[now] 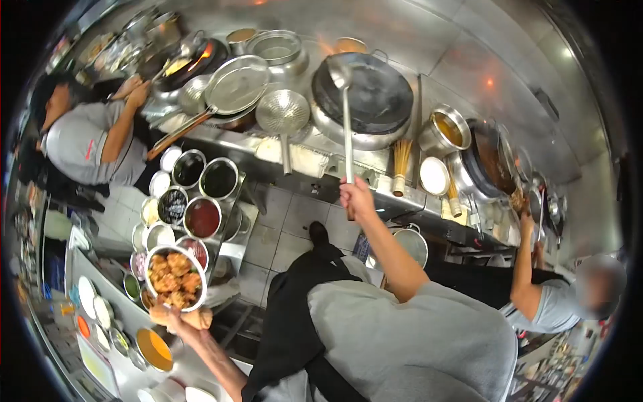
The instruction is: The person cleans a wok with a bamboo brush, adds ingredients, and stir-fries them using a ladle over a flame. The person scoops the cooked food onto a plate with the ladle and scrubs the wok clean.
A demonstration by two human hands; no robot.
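Observation:
My right hand (358,198) is closed around the handle of a long metal ladle (346,127). Its bowl end is over a dark wok (375,87), which sits on the stove with a dark, shiny inside. On the other side, my left hand (179,320) grips a white-rimmed bowl (199,303) from below, with an orange-tan cloth between hand and bowl. Browned, crisp-looking fried pieces (175,275) fill that bowl. It hangs beside several metal pots of sauces, among them a red sauce (203,217).
A perforated strainer (282,112) and a mesh skimmer (238,84) lie left of the wok. Right of it stand a bamboo brush (400,164) and a pot of yellowish liquid (452,127). Co-workers stand at far left (97,141) and far right (546,305), the left one near flames.

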